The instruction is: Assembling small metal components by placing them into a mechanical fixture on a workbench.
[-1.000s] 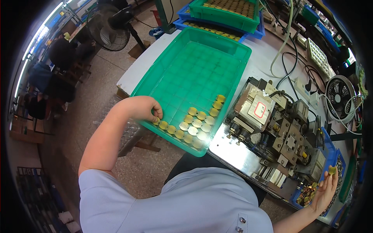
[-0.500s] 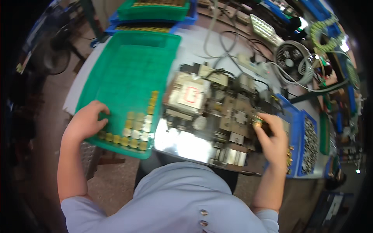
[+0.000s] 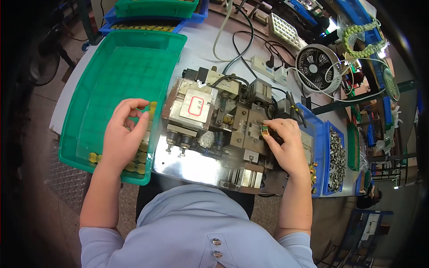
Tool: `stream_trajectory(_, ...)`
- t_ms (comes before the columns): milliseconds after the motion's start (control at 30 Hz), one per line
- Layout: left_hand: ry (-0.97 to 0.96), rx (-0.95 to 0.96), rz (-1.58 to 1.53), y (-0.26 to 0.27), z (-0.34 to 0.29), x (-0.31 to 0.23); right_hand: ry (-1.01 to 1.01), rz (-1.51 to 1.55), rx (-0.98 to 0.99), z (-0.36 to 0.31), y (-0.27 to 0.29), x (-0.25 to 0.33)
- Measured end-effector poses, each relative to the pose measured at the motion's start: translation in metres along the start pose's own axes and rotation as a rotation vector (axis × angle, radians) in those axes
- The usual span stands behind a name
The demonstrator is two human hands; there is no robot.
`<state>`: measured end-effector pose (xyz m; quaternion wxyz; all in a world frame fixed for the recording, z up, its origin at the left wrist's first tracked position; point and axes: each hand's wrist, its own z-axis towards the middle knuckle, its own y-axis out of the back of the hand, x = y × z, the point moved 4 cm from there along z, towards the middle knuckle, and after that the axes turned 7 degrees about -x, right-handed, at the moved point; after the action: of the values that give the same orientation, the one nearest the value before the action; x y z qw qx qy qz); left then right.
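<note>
My left hand (image 3: 121, 136) hovers over the right part of a shallow green tray (image 3: 67, 129), thumb and forefinger curled but apart, with nothing visible between them. Under and beside it lie several small yellow pieces (image 3: 94, 157) in rows; the hand and forearm hide some of them. Between the thumb and fingers of my right hand (image 3: 287, 142) is a small copper-and-green part (image 3: 265, 130). That hand is at the right side of a metal fixture (image 3: 243, 127) with blocks, a spring and a slotted centre. Whether the part touches the fixture I cannot tell.
Left of the fixture's centre stands a steel block (image 3: 192, 105) with a red-outlined label. Blue bins (image 3: 336, 161) of small metal parts sit at the right. A fan (image 3: 315, 69), a power strip (image 3: 268, 69) and cables lie behind. Stacked green and blue trays (image 3: 154, 10) stand at the far left.
My left hand has shifted right across the tray, toward the column of yellow pieces. My right hand keeps the small part by the fixture. The whole view has swung, and the picture is sharper.
</note>
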<state>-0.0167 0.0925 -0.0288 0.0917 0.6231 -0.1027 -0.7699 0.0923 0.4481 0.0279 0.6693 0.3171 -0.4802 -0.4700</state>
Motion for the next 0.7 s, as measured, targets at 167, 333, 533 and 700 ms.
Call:
stream_trajectory(167,0.043,0.008,-0.026,0.001,0.000,0.005,0.036,-0.049,0.020,0.004,-0.002,0.011)
stream_trajectory(333,0.044,0.021,-0.028,0.001,0.000,0.005,0.070,-0.082,0.021,0.006,-0.008,0.017)
stream_trajectory(533,0.027,0.029,-0.003,0.002,0.000,0.005,0.079,-0.085,0.010,0.006,-0.008,0.019)
stream_trajectory(700,0.031,0.047,0.010,0.000,0.000,0.002,0.075,-0.079,0.008,0.005,-0.008,0.018)
